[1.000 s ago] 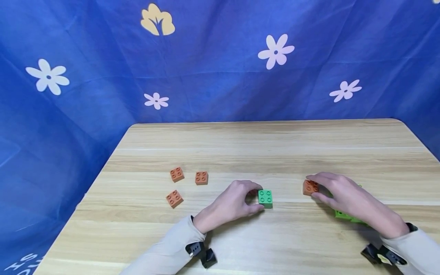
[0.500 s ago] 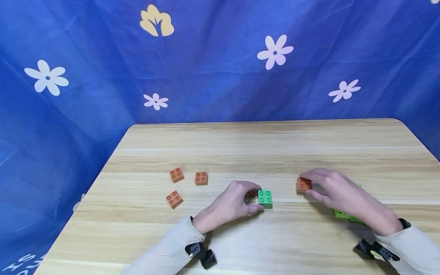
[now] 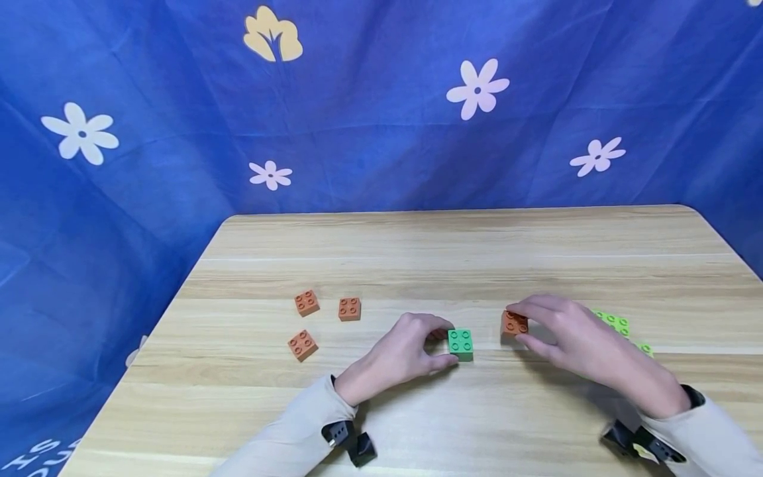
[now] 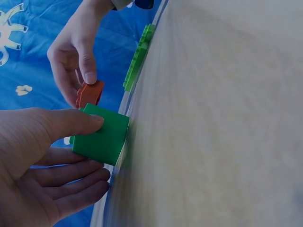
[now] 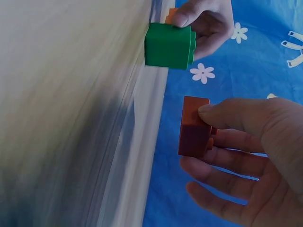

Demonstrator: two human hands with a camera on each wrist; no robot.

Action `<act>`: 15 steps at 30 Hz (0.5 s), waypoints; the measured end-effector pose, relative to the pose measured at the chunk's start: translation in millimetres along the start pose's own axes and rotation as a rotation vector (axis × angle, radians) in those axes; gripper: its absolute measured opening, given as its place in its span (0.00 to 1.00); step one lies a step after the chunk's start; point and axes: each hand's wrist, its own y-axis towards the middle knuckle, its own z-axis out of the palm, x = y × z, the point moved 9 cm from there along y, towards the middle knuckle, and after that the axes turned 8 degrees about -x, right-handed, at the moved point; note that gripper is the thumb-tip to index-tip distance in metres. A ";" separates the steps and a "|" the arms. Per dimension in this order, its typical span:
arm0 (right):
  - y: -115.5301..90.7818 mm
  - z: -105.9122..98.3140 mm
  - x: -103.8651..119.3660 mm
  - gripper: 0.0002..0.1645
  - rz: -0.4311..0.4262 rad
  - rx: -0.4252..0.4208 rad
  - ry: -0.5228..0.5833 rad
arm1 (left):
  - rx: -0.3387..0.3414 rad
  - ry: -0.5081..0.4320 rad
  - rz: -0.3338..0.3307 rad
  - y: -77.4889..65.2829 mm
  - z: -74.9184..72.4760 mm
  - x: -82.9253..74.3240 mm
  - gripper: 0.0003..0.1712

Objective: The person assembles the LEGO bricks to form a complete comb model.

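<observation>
My left hand (image 3: 411, 351) holds a green 2x2 toy brick (image 3: 460, 343) between thumb and fingers, studs up, close to the tabletop. In the left wrist view the thumb lies along one plain side of this green brick (image 4: 106, 137). To its right, my right hand (image 3: 578, 338) pinches a brown-orange 2x2 brick (image 3: 514, 323) by its edges. A short gap separates the two bricks in the head view. The right wrist view shows the thumb on the brown-orange brick (image 5: 193, 127), with the lower fingers spread loosely.
Lime green studded pieces (image 3: 614, 322) lie behind the right hand, partly hidden by it. Three more brown-orange bricks, one of them a loose brick (image 3: 350, 309), rest on the left of the wooden table (image 3: 453, 252). A blue flowered cloth (image 3: 369, 99) hangs behind the table.
My right hand has moved left with the brown-orange brick, closer to the green one, uncovering more of the lime green pieces. The left hand has stayed in place.
</observation>
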 end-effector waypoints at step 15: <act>6.4 1.5 26.6 0.22 -0.056 -0.007 0.014 | -0.001 0.022 0.007 -0.2 0.6 -1.4 0.24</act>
